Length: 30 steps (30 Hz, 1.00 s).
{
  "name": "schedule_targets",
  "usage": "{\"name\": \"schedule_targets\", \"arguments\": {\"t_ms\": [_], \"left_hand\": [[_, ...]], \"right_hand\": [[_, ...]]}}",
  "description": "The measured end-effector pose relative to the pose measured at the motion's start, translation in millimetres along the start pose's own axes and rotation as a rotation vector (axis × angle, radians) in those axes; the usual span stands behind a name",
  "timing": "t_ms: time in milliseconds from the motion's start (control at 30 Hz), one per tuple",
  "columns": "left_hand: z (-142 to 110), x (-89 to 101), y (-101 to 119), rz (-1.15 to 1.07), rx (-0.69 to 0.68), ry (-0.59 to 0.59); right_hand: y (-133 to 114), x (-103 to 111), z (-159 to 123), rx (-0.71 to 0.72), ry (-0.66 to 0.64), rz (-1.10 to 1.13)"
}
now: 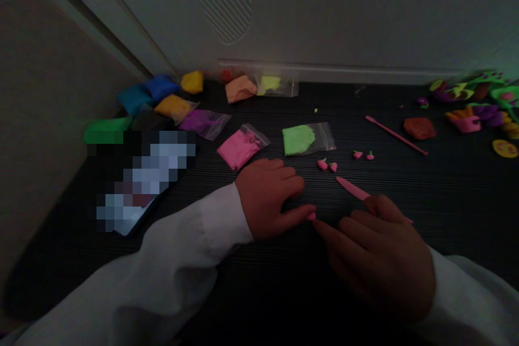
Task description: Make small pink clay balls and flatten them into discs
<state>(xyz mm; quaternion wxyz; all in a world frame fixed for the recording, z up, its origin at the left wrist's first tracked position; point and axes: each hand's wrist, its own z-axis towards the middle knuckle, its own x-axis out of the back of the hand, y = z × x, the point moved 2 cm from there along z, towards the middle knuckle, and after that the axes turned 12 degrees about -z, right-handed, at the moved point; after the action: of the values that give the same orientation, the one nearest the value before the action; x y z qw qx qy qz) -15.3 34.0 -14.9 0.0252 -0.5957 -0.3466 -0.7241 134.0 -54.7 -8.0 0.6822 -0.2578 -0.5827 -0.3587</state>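
Observation:
A small piece of pink clay sits between the tip of my left thumb and the tip of a stretched right finger. My left hand is palm down, its other fingers curled. My right hand has its remaining fingers bent inward. Partly covered by it is a pink modelling knife; whether the hand grips the knife or only lies over it I cannot tell. Beyond the hands are small pink clay fruits with green tops, one pair nearer and another pair to the right.
Bags of pink clay and light green clay lie ahead. More coloured clay packs, including a purple one, line the left back. A phone is at left. A thin pink tool, a reddish-brown lump and finished clay figures occupy the right.

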Motion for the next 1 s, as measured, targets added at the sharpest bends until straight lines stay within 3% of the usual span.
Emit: {"name": "schedule_targets", "arguments": {"t_ms": [467,1000], "left_hand": [[-0.7,2.4,-4.1,-0.060,-0.021,-0.031],[-0.5,2.0,-4.1,-0.060,-0.036,-0.017]], "right_hand": [[1.2,-3.2,-0.9,-0.062,0.010,-0.047],[-0.3,0.1,0.4,-0.037,-0.035,-0.066]]}}
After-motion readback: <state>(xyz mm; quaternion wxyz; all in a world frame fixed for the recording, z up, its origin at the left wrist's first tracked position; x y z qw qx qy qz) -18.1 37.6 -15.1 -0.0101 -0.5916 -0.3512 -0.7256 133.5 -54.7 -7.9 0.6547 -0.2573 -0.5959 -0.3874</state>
